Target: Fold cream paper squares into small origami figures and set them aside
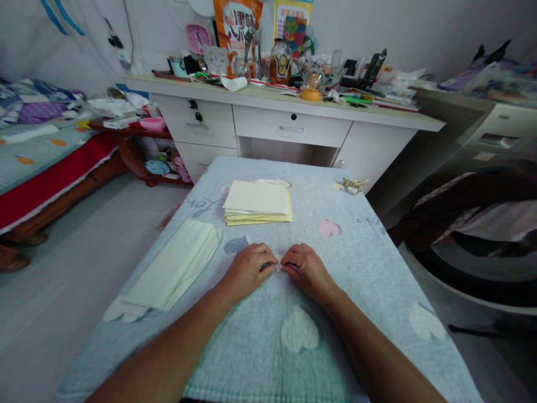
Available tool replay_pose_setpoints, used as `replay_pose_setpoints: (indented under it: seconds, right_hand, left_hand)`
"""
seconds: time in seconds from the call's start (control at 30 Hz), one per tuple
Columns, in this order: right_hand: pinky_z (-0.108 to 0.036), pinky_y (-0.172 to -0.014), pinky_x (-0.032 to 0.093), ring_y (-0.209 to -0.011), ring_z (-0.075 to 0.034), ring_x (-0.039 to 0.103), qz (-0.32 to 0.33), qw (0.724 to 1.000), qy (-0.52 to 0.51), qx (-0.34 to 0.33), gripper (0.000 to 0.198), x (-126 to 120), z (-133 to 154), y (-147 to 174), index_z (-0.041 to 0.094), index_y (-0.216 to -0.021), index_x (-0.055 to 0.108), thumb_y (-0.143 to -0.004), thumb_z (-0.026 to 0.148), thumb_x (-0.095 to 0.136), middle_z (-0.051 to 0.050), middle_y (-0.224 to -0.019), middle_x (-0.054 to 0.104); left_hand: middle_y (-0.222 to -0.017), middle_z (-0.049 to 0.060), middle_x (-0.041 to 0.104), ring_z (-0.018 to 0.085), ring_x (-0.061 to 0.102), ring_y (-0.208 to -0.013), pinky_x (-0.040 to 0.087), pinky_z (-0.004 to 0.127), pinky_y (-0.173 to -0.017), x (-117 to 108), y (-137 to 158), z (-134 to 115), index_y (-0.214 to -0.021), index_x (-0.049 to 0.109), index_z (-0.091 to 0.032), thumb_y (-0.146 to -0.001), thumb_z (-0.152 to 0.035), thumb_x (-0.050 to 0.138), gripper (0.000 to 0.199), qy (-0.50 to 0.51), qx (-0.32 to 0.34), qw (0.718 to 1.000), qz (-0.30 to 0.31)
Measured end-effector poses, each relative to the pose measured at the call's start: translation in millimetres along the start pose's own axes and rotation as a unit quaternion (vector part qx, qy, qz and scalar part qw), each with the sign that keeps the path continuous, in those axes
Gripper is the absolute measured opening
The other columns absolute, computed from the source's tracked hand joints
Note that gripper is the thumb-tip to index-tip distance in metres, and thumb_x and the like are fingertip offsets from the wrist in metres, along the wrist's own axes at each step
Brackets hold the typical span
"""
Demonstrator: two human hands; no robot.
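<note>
My left hand [251, 267] and my right hand [307, 270] meet over the middle of the cloth-covered table [369, 268]. Both are closed, thumb against fingers, pinching opposite sides of a small pale piece [277, 266] that looks like folded paper. Fingers cover most of it, and dark patches show beside each thumb. Beyond the hands lies a stack of cream and yellow paper sheets [257, 198]. Left of my left forearm rests a long pale-green folded paper [174, 263]. A small yellow-and-black patterned folded piece [353, 184] sits near the far right corner.
Behind the table stands a white desk [293, 126] crowded with a jar [280, 61], an orange bag [237, 33] and other clutter. A front-loading washing machine [482, 224] is at the right. A bed [54, 151] and low wooden shelf [130, 130] are at the left.
</note>
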State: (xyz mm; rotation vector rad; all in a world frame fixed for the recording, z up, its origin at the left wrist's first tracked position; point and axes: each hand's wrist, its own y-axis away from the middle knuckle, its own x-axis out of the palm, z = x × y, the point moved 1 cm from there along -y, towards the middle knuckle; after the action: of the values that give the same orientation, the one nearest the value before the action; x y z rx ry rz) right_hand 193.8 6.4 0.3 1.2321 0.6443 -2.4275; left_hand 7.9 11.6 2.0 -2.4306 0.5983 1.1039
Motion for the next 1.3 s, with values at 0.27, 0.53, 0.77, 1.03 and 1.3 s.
replay_pose_setpoints:
  seconds: [0.27, 0.53, 0.77, 1.03, 1.3]
  right_hand:
    - [-0.032, -0.08, 0.038, -0.086, -0.018, 0.055, 0.003, 1.0, 0.011, 0.015, 0.013, 1.1, 1.5, 2.2, 0.022, -0.092, 0.07, -0.083, 0.014, 0.066, -0.004, -0.086, 0.064]
    - [-0.031, -0.078, 0.037, -0.083, -0.018, 0.053, -0.018, 0.999, 0.008, 0.036, 0.008, 3.1, 3.4, 0.8, 0.023, -0.084, 0.072, -0.081, 0.016, 0.068, -0.003, -0.085, 0.065]
    - [-0.031, -0.077, 0.037, -0.08, -0.017, 0.055, -0.014, 0.999, 0.013, 0.042, 0.007, 2.4, 3.6, -0.9, 0.021, -0.079, 0.071, -0.082, 0.017, 0.066, -0.004, -0.082, 0.066]
    - [-0.03, -0.077, 0.035, -0.08, -0.017, 0.054, -0.015, 0.998, 0.023, 0.061, 0.007, 2.2, 8.0, -0.2, 0.021, -0.08, 0.069, -0.081, 0.015, 0.066, -0.003, -0.082, 0.064]
    - [-0.032, -0.077, 0.031, -0.084, -0.018, 0.051, -0.005, 0.997, 0.044, 0.07, 0.009, 2.1, 10.9, -0.8, 0.022, -0.083, 0.07, -0.085, 0.017, 0.062, -0.003, -0.084, 0.062]
  left_hand:
    - [-0.091, 0.004, 0.064, 0.018, 0.058, -0.09, 0.044, 0.03, -0.082, 0.6, 1.0, -0.6, -0.092, 0.07, -0.022, -0.083, -0.017, 0.059, 0.015, 0.004, 0.017, 1.0, -0.013]
    - [-0.085, 0.003, 0.064, 0.017, 0.058, -0.085, 0.044, 0.029, -0.078, 0.9, 1.5, -1.8, -0.083, 0.072, -0.021, -0.084, -0.017, 0.059, 0.013, 0.011, 0.011, 1.0, -0.027]
    - [-0.083, 0.004, 0.063, 0.017, 0.057, -0.083, 0.043, 0.03, -0.077, 4.9, 0.8, 0.6, -0.082, 0.069, -0.02, -0.085, -0.018, 0.056, 0.014, 0.001, 0.009, 0.999, -0.036]
    - [-0.085, 0.004, 0.061, 0.018, 0.056, -0.085, 0.043, 0.03, -0.078, 4.0, 1.3, -2.1, -0.083, 0.066, -0.02, -0.087, -0.018, 0.053, 0.014, -0.016, 0.011, 0.999, -0.027]
    - [-0.082, 0.004, 0.061, 0.017, 0.056, -0.083, 0.043, 0.029, -0.075, 5.6, -0.3, -1.5, -0.082, 0.068, -0.02, -0.086, -0.022, 0.057, 0.012, -0.026, 0.016, 0.999, -0.024]
